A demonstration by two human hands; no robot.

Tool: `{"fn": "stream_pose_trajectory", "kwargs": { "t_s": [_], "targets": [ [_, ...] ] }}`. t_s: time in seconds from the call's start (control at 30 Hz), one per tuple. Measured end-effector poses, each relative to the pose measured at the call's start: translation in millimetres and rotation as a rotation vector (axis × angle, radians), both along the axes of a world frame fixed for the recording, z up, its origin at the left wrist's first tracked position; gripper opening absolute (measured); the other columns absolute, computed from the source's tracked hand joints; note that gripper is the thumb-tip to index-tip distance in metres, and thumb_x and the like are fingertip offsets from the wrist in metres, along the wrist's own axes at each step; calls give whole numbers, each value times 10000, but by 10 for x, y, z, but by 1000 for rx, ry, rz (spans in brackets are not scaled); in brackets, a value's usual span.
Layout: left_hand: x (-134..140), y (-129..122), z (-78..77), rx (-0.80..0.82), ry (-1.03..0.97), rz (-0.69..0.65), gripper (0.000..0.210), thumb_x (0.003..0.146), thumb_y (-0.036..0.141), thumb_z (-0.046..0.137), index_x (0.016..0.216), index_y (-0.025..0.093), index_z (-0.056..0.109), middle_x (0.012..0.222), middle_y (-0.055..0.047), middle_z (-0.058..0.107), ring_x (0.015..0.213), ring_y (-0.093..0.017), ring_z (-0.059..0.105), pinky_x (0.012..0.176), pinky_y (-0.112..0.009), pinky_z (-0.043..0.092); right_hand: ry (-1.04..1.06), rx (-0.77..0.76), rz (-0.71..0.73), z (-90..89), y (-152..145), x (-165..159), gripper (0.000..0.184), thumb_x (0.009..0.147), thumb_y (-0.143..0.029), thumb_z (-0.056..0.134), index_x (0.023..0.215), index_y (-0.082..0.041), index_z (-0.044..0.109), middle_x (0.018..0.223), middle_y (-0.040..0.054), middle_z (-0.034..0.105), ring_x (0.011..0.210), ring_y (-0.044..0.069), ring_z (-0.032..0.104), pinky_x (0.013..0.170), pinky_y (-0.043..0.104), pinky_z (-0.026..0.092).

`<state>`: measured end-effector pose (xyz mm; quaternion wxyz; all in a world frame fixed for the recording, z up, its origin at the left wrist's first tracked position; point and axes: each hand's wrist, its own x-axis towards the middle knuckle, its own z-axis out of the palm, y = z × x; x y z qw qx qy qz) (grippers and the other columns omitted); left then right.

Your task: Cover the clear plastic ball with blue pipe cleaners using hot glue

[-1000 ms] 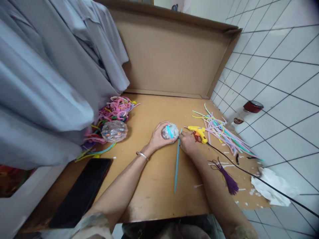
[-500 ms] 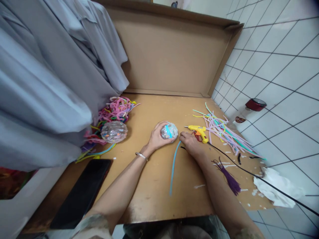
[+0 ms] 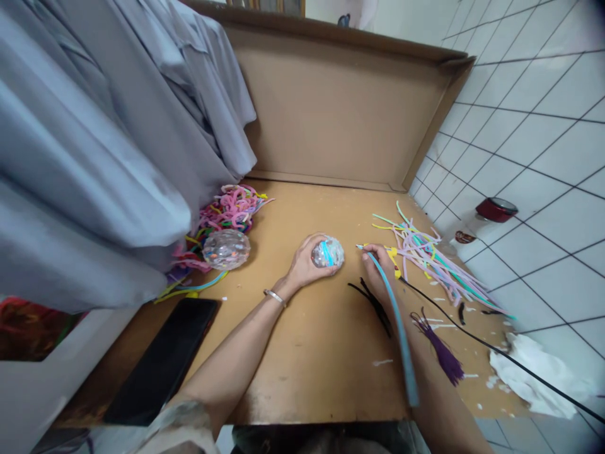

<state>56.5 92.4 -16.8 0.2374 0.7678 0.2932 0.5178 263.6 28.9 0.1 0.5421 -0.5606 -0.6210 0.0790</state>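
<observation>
My left hand [image 3: 308, 260] is closed around a small clear round container [image 3: 329, 253] with blue strips across its side. In my right hand [image 3: 379, 268] a blue pipe cleaner [image 3: 399, 321] is pinched near one end, its long tail hanging back over my forearm. That hand is beside the yellow glue gun [image 3: 393, 253], whose body it partly hides; the pinched end is close to the nozzle, but I cannot tell if they touch. Black pipe cleaners [image 3: 373, 302] lie on the table between my arms.
A second clear container [image 3: 227, 249] sits by tangled pipe cleaners [image 3: 236, 208] at left, above a phone [image 3: 163, 359]. Straight pipe cleaners [image 3: 425, 252], a jar [image 3: 486, 221], purple string [image 3: 439, 353], tissue [image 3: 534, 372] and the black cord [image 3: 463, 331] occupy the right. Cardboard [image 3: 331, 107] stands behind.
My right hand has moved right to the glue gun's nozzle with the blue pipe cleaner, which has swung toward my forearm. The left hand keeps its hold on the container. The view has shifted slightly.
</observation>
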Motion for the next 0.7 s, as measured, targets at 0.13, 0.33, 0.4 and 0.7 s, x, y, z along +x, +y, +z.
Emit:
{"fn": "stream_pose_trajectory", "kwargs": {
  "t_s": [0.13, 0.33, 0.4, 0.7],
  "targets": [
    [4, 30, -57, 12, -27, -13, 642, 626, 360, 841, 1199, 265, 567, 1282, -95, 615, 1229, -304, 586, 1075, -530, 482, 10, 100, 33, 75, -70, -173, 358, 972, -423, 392, 1106, -207, 644, 1115, 91, 572, 902, 185, 628, 851, 369, 534],
    [15, 32, -70, 33, -19, -12, 641, 629, 369, 842, 1194, 256, 562, 1250, -97, 627, 1233, -297, 581, 1072, -508, 481, -117, 65, 75, 140, -196, -319, 429, 990, -483, 341, 1139, -218, 645, 924, 46, 629, 832, 187, 633, 782, 329, 534],
    [15, 23, -56, 32, -6, -12, 636, 640, 391, 837, 1192, 233, 564, 1240, -106, 631, 1232, -296, 579, 1066, -497, 479, -167, 43, 88, 91, -179, -352, 386, 990, -459, 370, 1090, -223, 658, 940, 59, 688, 876, 203, 660, 793, 327, 544],
    [8, 20, -46, 18, 30, -4, 643, 635, 403, 839, 1193, 217, 580, 1272, -124, 622, 1241, -304, 579, 1075, -492, 465, -245, 271, -37, -205, -90, -486, 248, 973, -313, 463, 1017, -219, 689, 927, 96, 747, 865, 225, 713, 824, 367, 581]
  ]
}}
